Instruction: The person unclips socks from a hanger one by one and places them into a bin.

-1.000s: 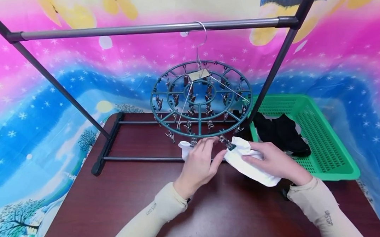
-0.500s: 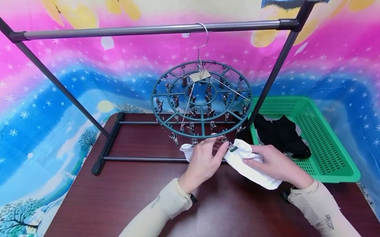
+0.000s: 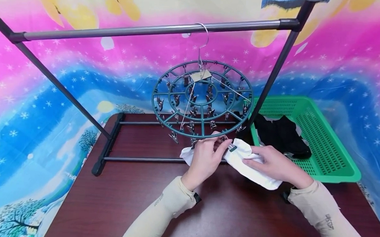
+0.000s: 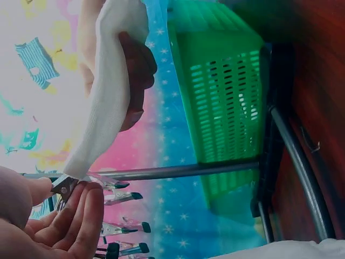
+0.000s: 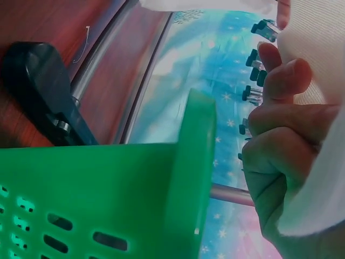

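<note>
A white sock [image 3: 251, 170] stretches between the two hands below the round green clip hanger [image 3: 202, 134]. My right hand [image 3: 271, 162] grips it, thumb on the near side and fingers behind in the head view. At its other end, a metal clip [image 4: 66, 186] meets the sock's edge. My left hand [image 3: 205, 161] pinches that clip between thumb and fingers. Behind the left hand, a second white piece of fabric [image 3: 186, 154] hangs beneath another clip [image 3: 193, 142], mostly hidden. The right wrist view shows the right hand's curled fingers [image 5: 285, 145] against the white knit.
The hanger hooks over the bar [image 3: 149, 29] of a dark metal rack, with several other clips dangling from it. A green basket [image 3: 332, 149] at the right holds black socks [image 3: 283, 135]. The rack's foot [image 3: 107, 143] stands on the dark red table [image 3: 230, 212].
The left hand has shifted slightly right, and its thumb has come up from below onto the clip's handles. The right hand keeps its hold on the sock, almost still.
</note>
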A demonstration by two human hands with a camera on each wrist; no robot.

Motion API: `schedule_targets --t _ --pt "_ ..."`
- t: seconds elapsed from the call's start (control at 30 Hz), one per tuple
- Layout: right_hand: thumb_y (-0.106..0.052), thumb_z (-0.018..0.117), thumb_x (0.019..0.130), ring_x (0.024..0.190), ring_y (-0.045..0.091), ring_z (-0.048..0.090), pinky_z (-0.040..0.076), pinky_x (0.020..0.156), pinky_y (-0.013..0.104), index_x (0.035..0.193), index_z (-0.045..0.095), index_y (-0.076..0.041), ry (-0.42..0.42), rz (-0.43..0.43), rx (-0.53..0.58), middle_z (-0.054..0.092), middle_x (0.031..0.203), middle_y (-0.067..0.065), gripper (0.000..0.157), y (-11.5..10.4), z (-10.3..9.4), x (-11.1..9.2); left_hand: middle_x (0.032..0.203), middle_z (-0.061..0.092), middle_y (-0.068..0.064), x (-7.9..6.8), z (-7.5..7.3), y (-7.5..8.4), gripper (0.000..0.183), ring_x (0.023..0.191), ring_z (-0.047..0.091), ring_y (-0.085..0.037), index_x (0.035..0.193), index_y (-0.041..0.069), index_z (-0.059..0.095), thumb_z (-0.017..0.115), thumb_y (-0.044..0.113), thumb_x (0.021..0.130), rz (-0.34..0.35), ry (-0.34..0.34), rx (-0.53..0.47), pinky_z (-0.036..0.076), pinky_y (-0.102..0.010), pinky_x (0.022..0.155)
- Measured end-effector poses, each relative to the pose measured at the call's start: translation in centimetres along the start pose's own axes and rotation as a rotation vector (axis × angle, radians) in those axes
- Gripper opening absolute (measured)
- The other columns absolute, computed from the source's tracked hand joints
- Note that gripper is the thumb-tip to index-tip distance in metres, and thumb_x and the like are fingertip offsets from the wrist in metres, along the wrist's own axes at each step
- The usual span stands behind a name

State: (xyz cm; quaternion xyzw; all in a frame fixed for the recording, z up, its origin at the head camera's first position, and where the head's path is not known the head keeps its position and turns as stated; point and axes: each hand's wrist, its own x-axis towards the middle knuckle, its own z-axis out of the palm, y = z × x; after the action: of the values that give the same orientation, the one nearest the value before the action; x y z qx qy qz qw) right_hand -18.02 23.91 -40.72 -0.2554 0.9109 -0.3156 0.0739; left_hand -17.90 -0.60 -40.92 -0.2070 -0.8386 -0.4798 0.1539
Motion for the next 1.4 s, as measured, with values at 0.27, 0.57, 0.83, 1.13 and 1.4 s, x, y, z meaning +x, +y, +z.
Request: schedule_targets --t 0.27,0.57,0.83,1.13,1.4 --pt "-0.030 0.073 0.098 0.072 0.003 0.054 0.046 0.063 0.023 0.120 0.072 -0.010 -0.003 0.001 0.004 0.067 0.084 -0.011 0.030 0.1 0.0 0.0 0.107 0.079 -0.003 -0.7 0.1 0.1 0.026 0.094 0.075 -0.014 0.111 0.011 0.077 0.065 0.033 0.103 0.098 0.078 0.105 0.058 -0.026 0.079" --pt "-0.023 0.074 0.097 0.080 0.008 0.057 0.045 0.070 0.024 0.105 0.071 -0.015 0.023 -0.052 -0.052 0.065 0.087 -0.006 0.011 0.6 -0.6 -0.4 0.098 0.079 -0.005 -0.8 -0.2 -0.1 0.021 0.088 0.074 -0.016 0.107 0.009 0.077 0.074 0.027 0.097 0.163 0.223 0.082 0.058 -0.027 0.077" --pt "-0.019 0.072 0.098 0.069 0.005 0.044 0.036 0.062 0.025 0.086 0.053 -0.026 0.092 -0.095 -0.039 0.037 0.074 -0.013 0.024 1.6 -3.2 -1.0 0.090 0.074 -0.003 -0.9 -0.4 -0.4 0.019 0.079 0.068 -0.014 0.106 0.009 0.072 0.074 0.026 0.097 0.171 0.237 0.087 0.054 -0.027 0.069" --pt "-0.022 0.071 0.100 0.074 0.010 0.046 0.037 0.060 0.027 0.095 0.060 -0.019 0.133 0.073 -0.089 0.055 0.084 -0.002 0.012 3.4 -8.0 -1.3 0.091 0.076 -0.004 -1.0 -0.8 -0.4 0.020 0.079 0.071 -0.012 0.103 0.006 0.073 0.076 0.024 0.096 0.168 0.235 0.005 0.057 -0.020 0.075" --pt "-0.038 0.062 0.104 0.112 0.032 0.056 0.051 0.086 0.042 0.125 0.063 -0.010 0.045 0.230 -0.093 0.063 0.128 0.019 0.034 6.1 -11.6 0.7 0.096 0.078 -0.006 -1.2 -1.0 -0.6 0.021 0.084 0.073 -0.014 0.105 0.006 0.074 0.077 0.023 0.095 0.178 0.239 -0.002 0.059 -0.022 0.079"
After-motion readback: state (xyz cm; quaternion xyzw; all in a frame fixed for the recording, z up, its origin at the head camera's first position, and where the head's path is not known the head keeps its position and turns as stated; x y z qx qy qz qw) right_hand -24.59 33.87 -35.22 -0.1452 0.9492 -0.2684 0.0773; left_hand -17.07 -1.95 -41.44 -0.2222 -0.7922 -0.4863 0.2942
